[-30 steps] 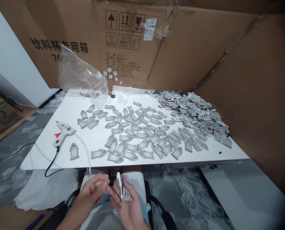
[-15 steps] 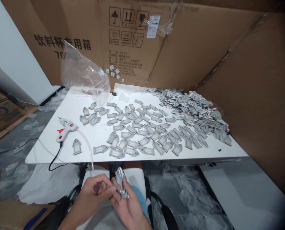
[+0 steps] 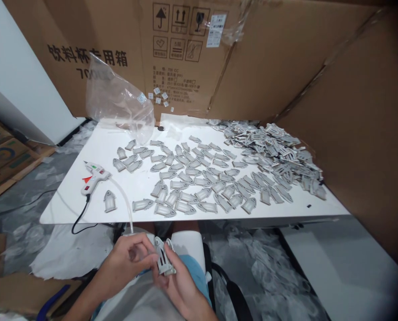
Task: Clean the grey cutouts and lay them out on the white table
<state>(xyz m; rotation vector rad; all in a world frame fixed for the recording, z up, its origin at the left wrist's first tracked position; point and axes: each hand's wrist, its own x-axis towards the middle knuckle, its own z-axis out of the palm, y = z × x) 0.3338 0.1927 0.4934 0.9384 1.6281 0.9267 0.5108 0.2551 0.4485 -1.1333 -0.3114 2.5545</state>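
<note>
Above my lap, my right hand (image 3: 182,281) is closed around small grey arched plastic pieces (image 3: 163,258) with long slots, at least two of them side by side. My left hand (image 3: 132,258) has thumb and index finger pinched at the left edge of the front piece; its other fingers are curled. More grey arched pieces (image 3: 185,207) of the same kind lie spread over the white table (image 3: 85,209) beyond my hands. A white glue gun (image 3: 94,178) with an orange trigger rests at the table's left side, a translucent glue stick trailing from its back.
A heap of grey pieces (image 3: 279,151) covers the table's back right. Large cardboard boxes (image 3: 268,58) wall in the back and right. A clear plastic bag (image 3: 118,98) stands at the back left. Plastic wrapping (image 3: 272,267) litters the floor.
The pieces in my right hand have fanned apart, the slotted front one now turned more toward me. My left hand has shifted slightly left, still pinching. The view has moved slightly.
</note>
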